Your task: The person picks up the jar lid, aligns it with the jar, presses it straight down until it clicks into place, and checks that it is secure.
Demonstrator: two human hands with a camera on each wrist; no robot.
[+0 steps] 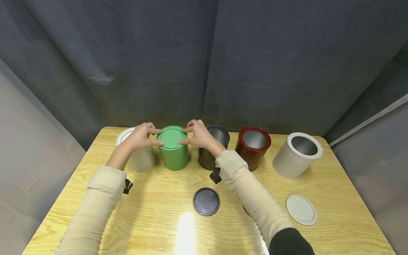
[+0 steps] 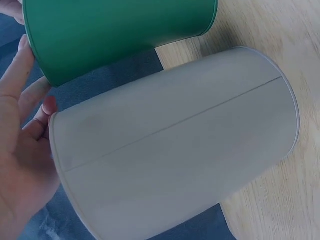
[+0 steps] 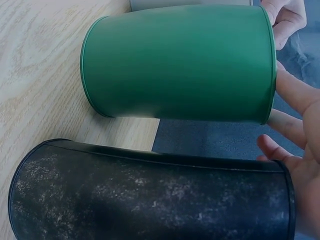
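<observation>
Looking down, found the green can [image 1: 174,159] upright on the table [image 1: 170,193], long axis vertical, squarely between both hands. Saw its lid [image 1: 172,137] on top, looking level; could not tell whether fully seated. Found the left hand [image 1: 140,136] at the left rim, the right hand [image 1: 200,134] at the right rim, forefingers toward the far edge, thumbs toward the near. Read both as spread and touching from above, not wrapped around the body, and apart from each other across the lid. Judged neither nearer. Noted the white can [image 1: 141,161] close under the left hand, the black can [image 1: 207,161] close under the right. Judged any push best made straight down that axis, evenly from both sides.
</observation>
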